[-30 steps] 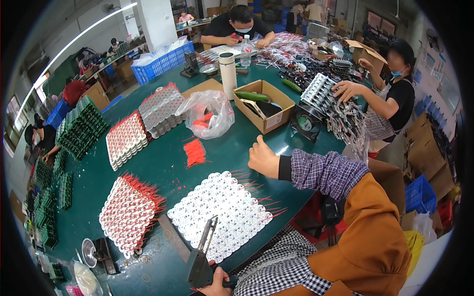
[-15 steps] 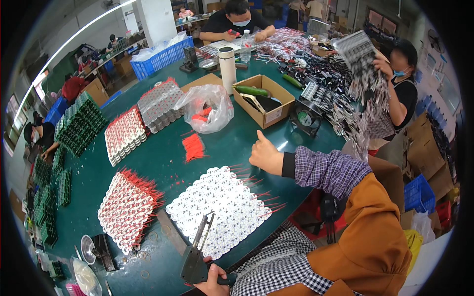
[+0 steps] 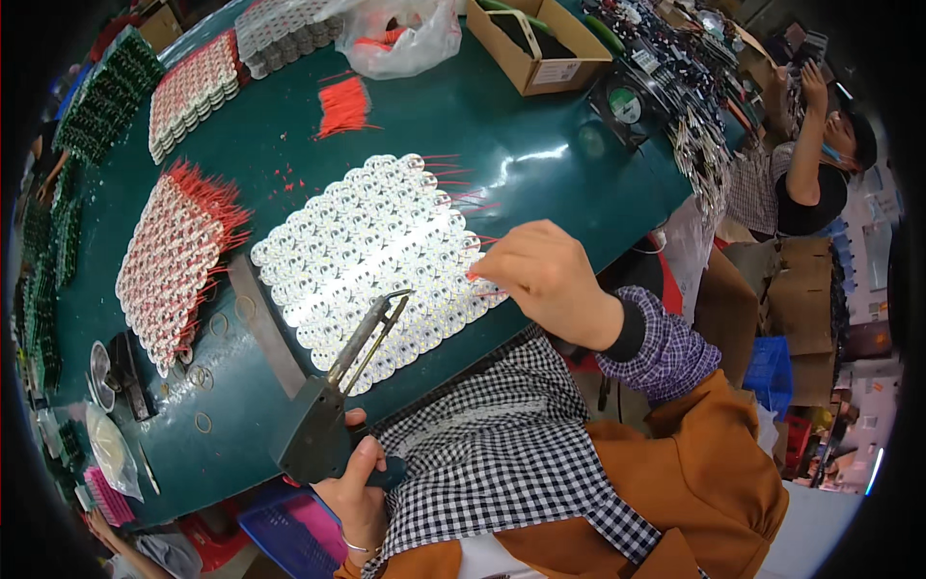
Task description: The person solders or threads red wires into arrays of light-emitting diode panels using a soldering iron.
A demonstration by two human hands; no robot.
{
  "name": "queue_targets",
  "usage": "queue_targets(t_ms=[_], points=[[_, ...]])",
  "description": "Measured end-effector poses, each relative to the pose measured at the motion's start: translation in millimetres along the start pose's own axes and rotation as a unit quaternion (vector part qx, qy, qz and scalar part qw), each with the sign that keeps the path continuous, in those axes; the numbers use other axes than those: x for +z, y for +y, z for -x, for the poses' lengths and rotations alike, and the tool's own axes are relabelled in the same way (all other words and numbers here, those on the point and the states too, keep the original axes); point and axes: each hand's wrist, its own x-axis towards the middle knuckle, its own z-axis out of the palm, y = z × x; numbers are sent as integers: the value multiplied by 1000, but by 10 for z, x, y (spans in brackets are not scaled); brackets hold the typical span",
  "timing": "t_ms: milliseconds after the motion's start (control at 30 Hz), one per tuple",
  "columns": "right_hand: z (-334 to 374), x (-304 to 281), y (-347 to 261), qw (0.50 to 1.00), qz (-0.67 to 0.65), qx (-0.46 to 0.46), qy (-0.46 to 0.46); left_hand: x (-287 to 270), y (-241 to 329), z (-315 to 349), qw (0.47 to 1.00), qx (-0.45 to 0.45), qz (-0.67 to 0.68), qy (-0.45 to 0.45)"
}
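My left hand (image 3: 357, 487) is closed round the grip of a black soldering gun (image 3: 313, 429), whose long narrow tip lies over a panel of round white circuit boards (image 3: 371, 256). At that panel's right edge my right hand (image 3: 540, 280) is pinched, with a bit of red wire (image 3: 473, 276) showing at the fingertips. More thin red wires stick out along the same edge. Beyond the panel lies a small bundle of cut red wires (image 3: 343, 106). A stack of panels with red wires attached (image 3: 174, 265) stands to the left.
A metal strip (image 3: 265, 328) and rubber bands lie left of the panel. Farther off are a plastic bag (image 3: 400, 39), a cardboard box (image 3: 540, 58), a small fan (image 3: 627, 104) and more stacked panels (image 3: 196, 92). A co-worker (image 3: 820, 174) is at the right, beside a heap of wired parts.
My right hand has come from beyond the panel to its right edge, going from a pointing finger to a pinch. The view has tilted down; the soldering gun stays in my left hand.
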Motion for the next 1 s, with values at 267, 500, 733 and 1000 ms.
queue_targets(t_ms=[267,500,733,1000], points=[[414,162,-204,1000,3,6,11,-70,-62,185,979,3,-203,-26],[453,175,-200,999,33,-10,-6,-47,-122,170,935,75,-318,-134],[479,171,-190,999,40,-6,-7,81,-136,63,915,99,-359,-155],[476,180,-223,999,51,-6,-15,110,-219,34,915,143,-346,-150]])
